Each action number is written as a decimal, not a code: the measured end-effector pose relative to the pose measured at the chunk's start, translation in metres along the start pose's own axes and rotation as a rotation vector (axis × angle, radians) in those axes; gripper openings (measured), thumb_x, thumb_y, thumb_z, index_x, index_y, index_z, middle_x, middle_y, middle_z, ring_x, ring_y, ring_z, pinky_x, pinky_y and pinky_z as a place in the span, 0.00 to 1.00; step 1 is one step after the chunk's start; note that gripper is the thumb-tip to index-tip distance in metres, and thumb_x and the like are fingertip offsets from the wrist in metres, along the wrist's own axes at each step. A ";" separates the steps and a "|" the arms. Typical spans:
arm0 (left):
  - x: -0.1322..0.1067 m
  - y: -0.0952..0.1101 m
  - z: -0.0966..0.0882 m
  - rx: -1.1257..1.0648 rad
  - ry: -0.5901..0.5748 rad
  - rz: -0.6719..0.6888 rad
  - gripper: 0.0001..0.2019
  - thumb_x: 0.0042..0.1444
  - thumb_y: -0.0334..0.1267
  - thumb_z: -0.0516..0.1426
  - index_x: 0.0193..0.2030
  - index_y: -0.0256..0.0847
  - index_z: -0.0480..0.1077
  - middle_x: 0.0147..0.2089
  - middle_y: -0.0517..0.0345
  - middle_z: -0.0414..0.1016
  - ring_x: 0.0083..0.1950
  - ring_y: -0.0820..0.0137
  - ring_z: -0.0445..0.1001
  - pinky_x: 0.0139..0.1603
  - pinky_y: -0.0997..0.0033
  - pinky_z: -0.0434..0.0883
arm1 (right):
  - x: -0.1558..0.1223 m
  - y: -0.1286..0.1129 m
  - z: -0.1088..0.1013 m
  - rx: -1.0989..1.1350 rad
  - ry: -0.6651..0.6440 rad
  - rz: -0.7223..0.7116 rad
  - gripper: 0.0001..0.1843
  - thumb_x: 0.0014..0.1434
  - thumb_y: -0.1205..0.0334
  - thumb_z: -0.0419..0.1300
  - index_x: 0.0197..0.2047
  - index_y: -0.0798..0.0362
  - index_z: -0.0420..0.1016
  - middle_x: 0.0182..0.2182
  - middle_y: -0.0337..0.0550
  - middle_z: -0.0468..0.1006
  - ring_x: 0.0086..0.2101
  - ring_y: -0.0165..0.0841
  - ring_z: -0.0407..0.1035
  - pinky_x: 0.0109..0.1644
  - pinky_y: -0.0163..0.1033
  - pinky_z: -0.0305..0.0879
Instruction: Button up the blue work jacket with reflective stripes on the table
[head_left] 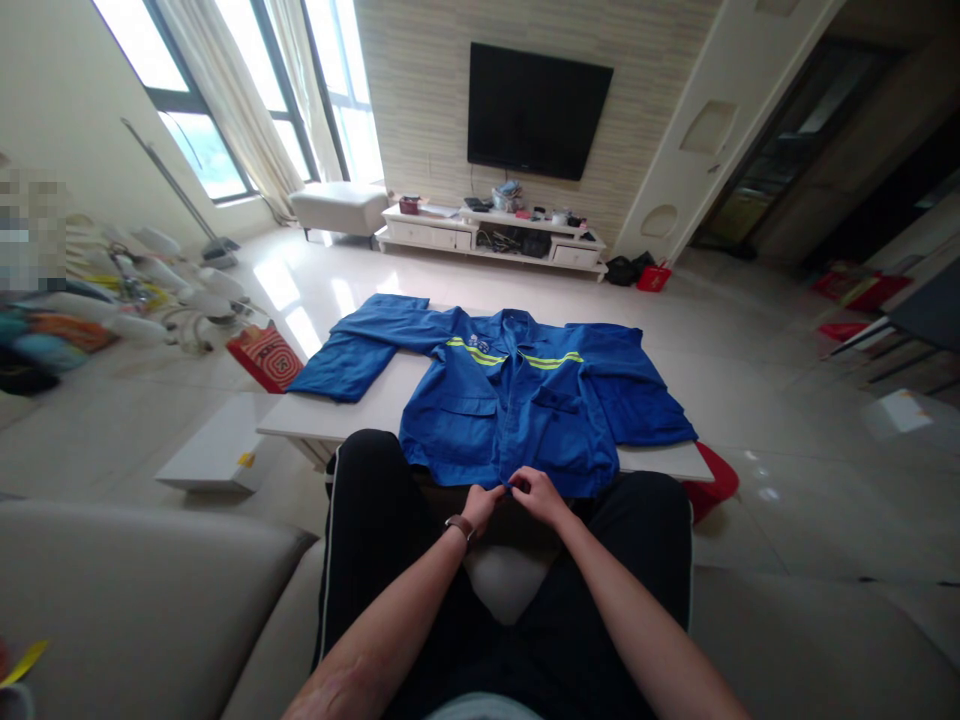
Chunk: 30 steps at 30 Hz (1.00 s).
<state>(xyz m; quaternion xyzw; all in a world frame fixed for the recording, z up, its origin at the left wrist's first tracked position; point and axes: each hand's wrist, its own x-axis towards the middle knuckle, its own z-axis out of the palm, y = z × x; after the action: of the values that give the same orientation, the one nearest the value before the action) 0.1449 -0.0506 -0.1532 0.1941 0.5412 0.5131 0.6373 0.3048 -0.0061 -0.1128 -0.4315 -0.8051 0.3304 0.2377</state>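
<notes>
A blue work jacket (465,420) with yellow-green reflective stripes lies spread front side up on a white table (300,415), its collar at the far side. My left hand (484,503), below a brown-strapped wristwatch (459,527), pinches the jacket's bottom hem near the front opening. Close beside it, my right hand (536,492) grips the same hem with thumb and fingers together. Folded blue garments lie under the sleeves, one on the left (345,365) and one on the right (652,410). The exact bit of cloth between my fingertips is too small to make out.
A white box (217,445) and a red paper bag (266,357) stand left of the table. A red stool (716,485) shows at its right edge. Beyond are a low TV cabinet (427,232) and a grey bench (339,208). My legs flank the table's near edge.
</notes>
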 end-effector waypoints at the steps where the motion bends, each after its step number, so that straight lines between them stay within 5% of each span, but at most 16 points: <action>1: 0.000 0.000 0.000 0.006 0.003 -0.001 0.18 0.35 0.42 0.75 0.17 0.36 0.70 0.21 0.57 0.72 0.25 0.73 0.69 0.27 0.74 0.65 | 0.000 0.000 0.000 -0.002 -0.002 0.000 0.08 0.55 0.70 0.60 0.36 0.51 0.79 0.33 0.39 0.77 0.33 0.32 0.69 0.38 0.36 0.63; 30: 0.005 -0.008 0.003 -0.002 -0.011 -0.025 0.15 0.44 0.44 0.70 0.23 0.35 0.73 0.24 0.54 0.75 0.26 0.71 0.73 0.30 0.73 0.67 | -0.002 -0.003 0.000 -0.014 -0.043 0.002 0.09 0.56 0.69 0.62 0.39 0.50 0.81 0.35 0.40 0.80 0.33 0.31 0.71 0.39 0.36 0.65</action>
<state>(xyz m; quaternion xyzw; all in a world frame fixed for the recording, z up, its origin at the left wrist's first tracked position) 0.1508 -0.0487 -0.1612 0.1894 0.5395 0.5045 0.6470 0.3043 -0.0086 -0.1106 -0.4267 -0.8119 0.3340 0.2172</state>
